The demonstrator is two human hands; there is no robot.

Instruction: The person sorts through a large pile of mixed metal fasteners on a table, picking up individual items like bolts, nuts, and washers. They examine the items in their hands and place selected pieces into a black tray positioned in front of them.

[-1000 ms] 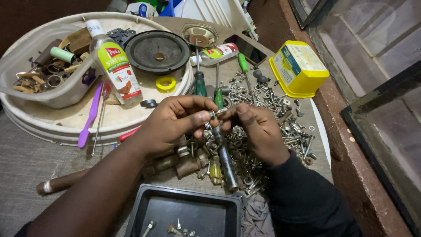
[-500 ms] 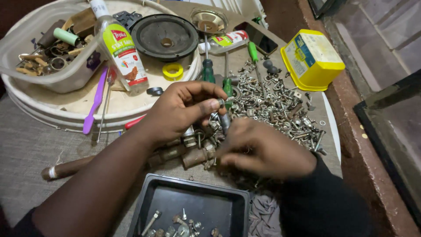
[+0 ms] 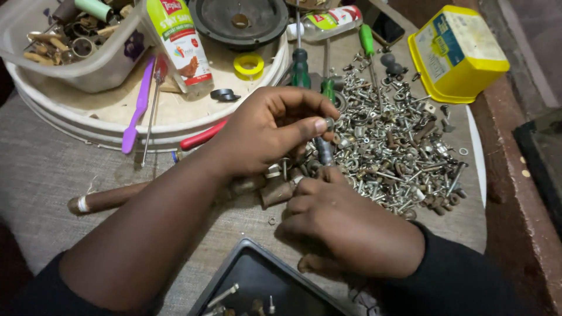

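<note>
We pinch a small silver metal nut (image 3: pixel 329 123) between thumb and forefinger of our left hand (image 3: pixel 266 134), at the near edge of the heap of loose grey metal screws and nuts (image 3: pixel 398 146). Our right hand (image 3: pixel 345 225) rests curled beside that heap, above the black rectangular tray (image 3: pixel 257 281); its grip cannot be determined.

Two hands show: the left hand (image 3: pixel 266 131) and the right hand (image 3: pixel 345 228). One yellow box (image 3: pixel 459 55) sits upper right, one black tray (image 3: pixel 263 281) at bottom centre. Three green-handled screwdrivers (image 3: pixel 301 64) lie at top centre, with one purple tool (image 3: pixel 139 105), one yellow tape ring (image 3: pixel 249 64) and one speaker cone (image 3: pixel 240 20). The loose screws and nuts (image 3: pixel 398 152) are too many to count.
</note>
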